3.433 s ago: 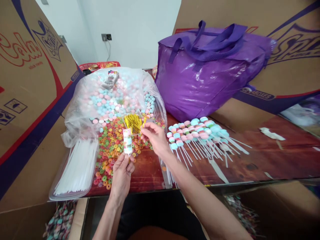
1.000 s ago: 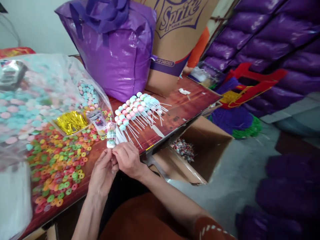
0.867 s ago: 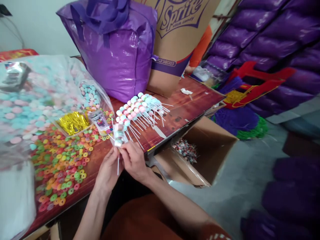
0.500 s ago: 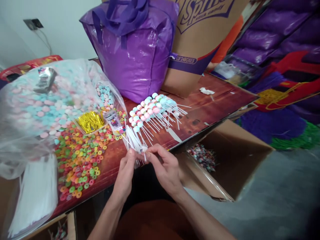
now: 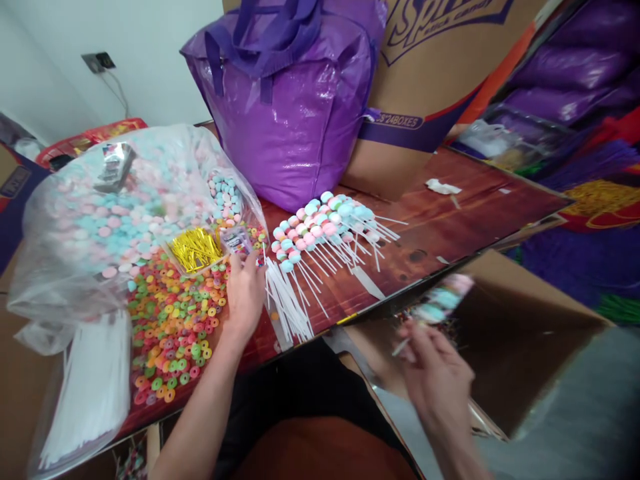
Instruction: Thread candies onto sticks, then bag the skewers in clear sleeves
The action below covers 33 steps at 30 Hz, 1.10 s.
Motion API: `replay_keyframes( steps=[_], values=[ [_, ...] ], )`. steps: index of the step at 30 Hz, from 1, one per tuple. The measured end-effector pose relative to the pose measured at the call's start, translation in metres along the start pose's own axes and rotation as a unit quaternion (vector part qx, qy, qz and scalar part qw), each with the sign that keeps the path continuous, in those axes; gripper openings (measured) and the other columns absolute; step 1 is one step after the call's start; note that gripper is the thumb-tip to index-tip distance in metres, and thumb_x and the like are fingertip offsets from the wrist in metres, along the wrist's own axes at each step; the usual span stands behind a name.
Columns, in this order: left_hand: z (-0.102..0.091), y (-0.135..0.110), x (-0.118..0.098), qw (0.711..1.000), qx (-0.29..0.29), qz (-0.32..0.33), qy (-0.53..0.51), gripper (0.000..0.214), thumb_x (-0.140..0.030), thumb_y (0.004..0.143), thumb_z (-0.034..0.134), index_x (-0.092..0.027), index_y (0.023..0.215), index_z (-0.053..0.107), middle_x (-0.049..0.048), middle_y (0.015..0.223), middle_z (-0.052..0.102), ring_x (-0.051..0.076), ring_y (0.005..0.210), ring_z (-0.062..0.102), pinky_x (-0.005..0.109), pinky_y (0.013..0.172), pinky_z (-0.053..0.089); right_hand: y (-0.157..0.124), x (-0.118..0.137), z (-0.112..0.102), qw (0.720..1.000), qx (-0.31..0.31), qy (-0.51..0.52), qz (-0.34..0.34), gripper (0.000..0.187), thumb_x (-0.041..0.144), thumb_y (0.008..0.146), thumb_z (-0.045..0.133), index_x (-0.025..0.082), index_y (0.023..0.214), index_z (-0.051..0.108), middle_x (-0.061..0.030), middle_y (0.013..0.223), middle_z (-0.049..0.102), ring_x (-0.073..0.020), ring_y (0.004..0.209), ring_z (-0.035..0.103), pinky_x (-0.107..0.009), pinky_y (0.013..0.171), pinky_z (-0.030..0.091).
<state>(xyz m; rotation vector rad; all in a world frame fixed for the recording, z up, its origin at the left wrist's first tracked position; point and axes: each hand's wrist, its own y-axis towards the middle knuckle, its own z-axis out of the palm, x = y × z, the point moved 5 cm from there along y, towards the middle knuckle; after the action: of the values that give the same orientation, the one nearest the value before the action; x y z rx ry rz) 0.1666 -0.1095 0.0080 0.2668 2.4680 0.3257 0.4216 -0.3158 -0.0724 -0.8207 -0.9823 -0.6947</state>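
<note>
In my right hand (image 5: 436,367) is the white stick of a bagged marshmallow lollipop (image 5: 443,301), pinched between the fingers. Blue and pink pieces show in it, blurred by motion. It is over an open cardboard box (image 5: 525,320) that has a pile of similar lollipops inside. My left hand (image 5: 245,293) lies over the table, fingers stretched toward a stack of small printed plastic bags (image 5: 236,240); whether the fingertips grip one is hidden. Beside it are loose white sticks (image 5: 287,303) and rows of marshmallow lollipops (image 5: 320,227). Gold twist ties (image 5: 195,250) fill a clear tray.
Ring-shaped gummies (image 5: 173,320) spread over the table at left. Behind them sits a large clear bag of marshmallows (image 5: 110,200). A bag of white sticks (image 5: 87,393) hangs at the front-left edge. A purple bag (image 5: 285,127) and a printed carton (image 5: 425,100) stand at the back.
My hands have parted from the table's front edge. The right carried the bagged lollipop rightward over the box; the left went to the small bags. The view has shifted slightly.
</note>
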Motion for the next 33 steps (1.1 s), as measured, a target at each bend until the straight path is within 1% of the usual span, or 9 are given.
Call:
replay_keyframes(
  steps=[4,7,11,16,22,25,27,30,33],
  values=[
    [0.01,0.03,0.024,0.991,0.021,-0.017,0.134,0.025,-0.013,0.086,0.052,-0.017,0.101,0.072,0.0146,0.111,0.061,0.025,0.089,0.065,0.034,0.074,0.05,0.054,0.007,-0.033,0.994,-0.087,0.045,0.045,0.021,0.034,0.068,0.079,0.015,0.071,0.071,-0.0104,0.078,0.069,-0.0107,0.056,0.05,-0.024,0.044,0.037],
    [0.011,0.035,0.033,0.994,0.0,-0.021,0.109,0.021,-0.014,0.087,0.054,-0.018,0.086,0.074,0.0111,0.097,0.066,0.024,0.083,0.066,0.032,0.072,0.048,0.052,0.014,-0.019,0.997,-0.067,0.02,-0.012,0.02,0.03,0.065,0.08,0.016,0.078,0.072,-0.0063,0.073,0.067,-0.01,0.054,0.05,-0.023,0.045,0.036],
    [-0.001,0.022,0.023,0.997,-0.071,0.024,-0.028,0.016,-0.024,0.088,0.06,-0.019,0.085,0.075,0.0076,0.09,0.069,0.021,0.083,0.065,0.031,0.075,0.048,0.002,0.021,0.037,0.987,0.033,-0.101,-0.121,0.023,0.034,0.077,0.074,0.018,0.093,0.072,0.0003,0.073,0.064,-0.0083,0.055,0.047,-0.022,0.052,0.04],
    [-0.021,-0.018,-0.001,0.975,-0.083,0.018,-0.206,0.017,-0.031,0.088,0.063,-0.019,0.083,0.074,0.005,0.089,0.069,0.018,0.084,0.065,0.029,0.079,0.05,-0.057,-0.002,0.128,0.947,0.273,-0.161,-0.044,0.026,0.037,0.085,0.067,0.018,0.102,0.072,-0.0041,0.086,0.069,-0.0119,0.064,0.054,-0.025,0.057,0.045],
    [-0.031,-0.072,0.005,0.928,-0.09,-0.091,-0.349,0.018,-0.036,0.084,0.069,-0.021,0.094,0.075,0.0049,0.095,0.067,0.015,0.079,0.062,0.027,0.073,0.051,-0.086,-0.033,0.193,0.938,0.344,-0.027,0.035,0.013,0.03,0.076,0.075,0.018,0.077,0.071,0.0006,0.073,0.065,-0.0119,0.065,0.054,-0.025,0.061,0.045],
    [-0.029,-0.094,0.022,0.833,-0.086,-0.237,-0.492,0.029,-0.047,0.082,0.07,-0.019,0.093,0.07,-0.0001,0.078,0.063,0.006,0.052,0.044,0.019,0.048,0.038,-0.094,-0.035,0.199,0.936,0.35,-0.016,0.033,0.009,0.028,0.077,0.073,0.019,0.076,0.07,0.0028,0.068,0.061,-0.0099,0.059,0.049,-0.023,0.056,0.041],
    [-0.018,-0.104,0.023,0.729,0.011,-0.328,-0.6,0.041,-0.056,0.079,0.07,-0.015,0.083,0.068,-0.0006,0.071,0.06,0.003,0.046,0.036,0.017,0.041,0.03,-0.098,-0.033,0.198,0.93,0.365,-0.033,0.032,0.01,0.028,0.078,0.071,0.019,0.076,0.069,0.0033,0.067,0.06,-0.0095,0.057,0.049,-0.023,0.054,0.04],
    [-0.008,-0.108,0.015,0.556,0.143,-0.397,-0.716,0.048,-0.058,0.075,0.073,-0.011,0.088,0.071,0.0021,0.076,0.063,0.005,0.053,0.046,0.017,0.046,0.04,-0.103,-0.03,0.195,0.912,0.4,-0.073,0.048,0.013,0.032,0.08,0.069,0.019,0.076,0.066,0.0029,0.067,0.06,-0.0108,0.057,0.053,-0.023,0.053,0.043],
    [-0.006,-0.1,0.019,0.464,0.098,-0.434,-0.766,0.035,-0.037,0.074,0.081,-0.013,0.096,0.072,0.0027,0.082,0.066,0.007,0.063,0.054,0.016,0.054,0.046,-0.104,-0.025,0.193,0.898,0.423,-0.119,0.026,0.016,0.033,0.081,0.067,0.019,0.075,0.064,0.002,0.068,0.061,-0.0127,0.06,0.055,-0.025,0.058,0.046]
  ],
)
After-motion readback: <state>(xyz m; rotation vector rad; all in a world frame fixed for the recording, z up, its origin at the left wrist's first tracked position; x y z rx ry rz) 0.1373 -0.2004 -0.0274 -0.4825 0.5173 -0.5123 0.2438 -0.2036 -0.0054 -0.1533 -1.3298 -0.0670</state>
